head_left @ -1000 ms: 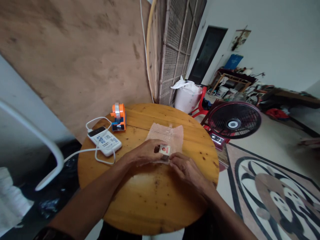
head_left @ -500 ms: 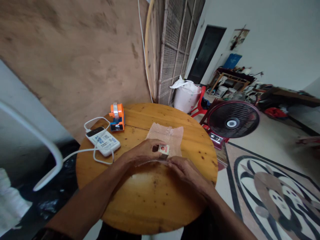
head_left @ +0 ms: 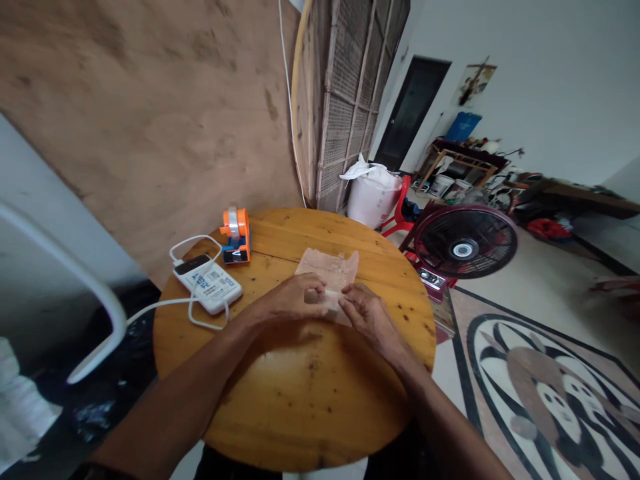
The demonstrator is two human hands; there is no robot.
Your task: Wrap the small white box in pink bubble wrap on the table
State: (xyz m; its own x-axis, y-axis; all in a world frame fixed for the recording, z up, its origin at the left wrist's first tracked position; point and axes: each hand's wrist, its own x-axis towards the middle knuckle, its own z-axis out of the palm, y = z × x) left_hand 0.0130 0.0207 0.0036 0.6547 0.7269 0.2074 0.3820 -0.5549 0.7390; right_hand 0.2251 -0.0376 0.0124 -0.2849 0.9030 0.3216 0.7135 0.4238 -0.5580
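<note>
A sheet of pinkish bubble wrap lies on the round wooden table. Its near end is folded up over a small box, which shows only faintly through the film. My left hand grips the wrapped box from the left, thumb and fingers on its side. On the right, my right hand pinches the folded film against the box's right edge.
An orange and blue tape dispenser stands at the table's back left. Near it lies a white device with a looped white cable. A dark red fan stands beyond the table's right edge.
My right hand has moved up and brought the near edge of the bubble wrap over the box, covering its printed top. My left hand still holds the box.
</note>
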